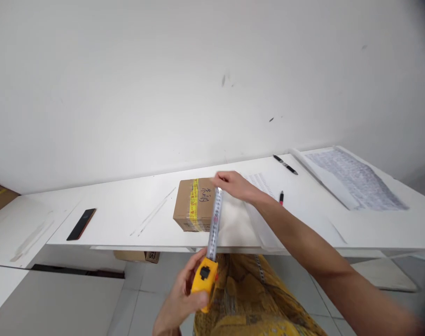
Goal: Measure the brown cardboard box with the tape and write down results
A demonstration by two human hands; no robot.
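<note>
My left hand [182, 296] is wrapped round the yellow case of a tape measure [204, 280], just in front of the table edge. The metal blade runs from the case up along the right side of a small cardboard box [183, 203]. With its fingers closed, my right hand [231, 183] pinches the blade's far end by the box's back right corner. Yellow printed tape crosses the box, and dark handwriting marks its top. The blade covers part of the box's right edge.
A black phone-like slab [81, 224] lies left on the white table [121, 210]. Sheets of paper [352, 179], a black pen [285, 164] and a red-and-black pen [281, 198] lie right. Below stands a large yellow wrapped bundle [247, 298]. A wall rises behind.
</note>
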